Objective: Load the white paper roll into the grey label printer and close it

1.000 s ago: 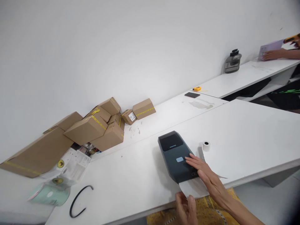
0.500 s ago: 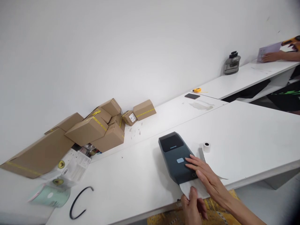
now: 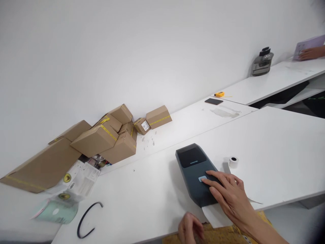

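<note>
A dark grey label printer (image 3: 193,166) lies on the white table (image 3: 266,149). My right hand (image 3: 228,195) rests flat on its front end, fingers stretched out, a fingertip by the small light-blue button (image 3: 202,178). A white paper label (image 3: 214,215) sticks out of the printer's front slot under that hand. My left hand (image 3: 190,228) hovers at the table's front edge left of the label, fingers curled, holding nothing that I can see. A small white paper roll (image 3: 233,161) stands just right of the printer.
Several cardboard boxes (image 3: 101,139) are piled against the wall at left, with printed packets (image 3: 81,179), a pale green roll (image 3: 57,211) and a black cable loop (image 3: 87,218) near them. A phone (image 3: 213,101), a yellow tape measure (image 3: 219,94) and a tape dispenser (image 3: 262,62) lie farther back. Another person's hand (image 3: 308,53) holds a sheet at far right.
My left hand let go of the label's corner and drew back toward the table edge. My right hand slid a little up the printer toward the blue button. The view shifted slightly left.
</note>
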`<state>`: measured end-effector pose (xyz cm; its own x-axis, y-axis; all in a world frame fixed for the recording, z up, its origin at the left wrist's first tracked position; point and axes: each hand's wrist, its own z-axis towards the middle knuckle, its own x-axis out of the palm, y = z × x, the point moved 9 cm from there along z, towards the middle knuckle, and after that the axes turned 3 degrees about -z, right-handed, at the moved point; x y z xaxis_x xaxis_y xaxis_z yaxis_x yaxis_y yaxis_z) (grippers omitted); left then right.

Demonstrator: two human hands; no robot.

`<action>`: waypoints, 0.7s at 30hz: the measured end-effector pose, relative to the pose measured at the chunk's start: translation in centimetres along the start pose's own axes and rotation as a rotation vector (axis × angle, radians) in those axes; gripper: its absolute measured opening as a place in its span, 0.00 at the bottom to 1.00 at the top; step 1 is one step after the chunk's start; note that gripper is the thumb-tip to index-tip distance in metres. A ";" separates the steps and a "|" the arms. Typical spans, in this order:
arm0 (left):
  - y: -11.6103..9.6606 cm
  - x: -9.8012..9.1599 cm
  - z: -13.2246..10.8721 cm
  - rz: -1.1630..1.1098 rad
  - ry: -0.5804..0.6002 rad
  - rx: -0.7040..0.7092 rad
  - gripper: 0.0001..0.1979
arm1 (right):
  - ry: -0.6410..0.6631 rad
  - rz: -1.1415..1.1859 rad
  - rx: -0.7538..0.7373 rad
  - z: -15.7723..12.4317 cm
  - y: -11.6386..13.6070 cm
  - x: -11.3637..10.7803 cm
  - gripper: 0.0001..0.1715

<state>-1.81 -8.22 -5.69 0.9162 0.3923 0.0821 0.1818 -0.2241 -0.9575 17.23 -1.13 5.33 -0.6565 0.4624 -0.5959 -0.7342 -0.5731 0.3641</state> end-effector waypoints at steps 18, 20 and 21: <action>-3.9 1.8 0.2 0.164 -0.145 0.353 0.30 | 0.065 0.360 0.499 -6.3 -5.3 1.0 0.31; -4.0 2.3 0.0 0.235 -0.127 0.398 0.31 | 0.126 0.419 0.585 -6.7 -5.3 1.9 0.32; -4.0 2.5 0.0 0.261 -0.116 0.408 0.32 | 0.144 0.437 0.622 -6.8 -5.2 2.1 0.33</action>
<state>-0.18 -6.37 -1.67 0.8626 0.4711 -0.1843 -0.2247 0.0305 -0.9739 20.85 -1.82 -2.69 -0.9112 0.1650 -0.3775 -0.4040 -0.1782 0.8972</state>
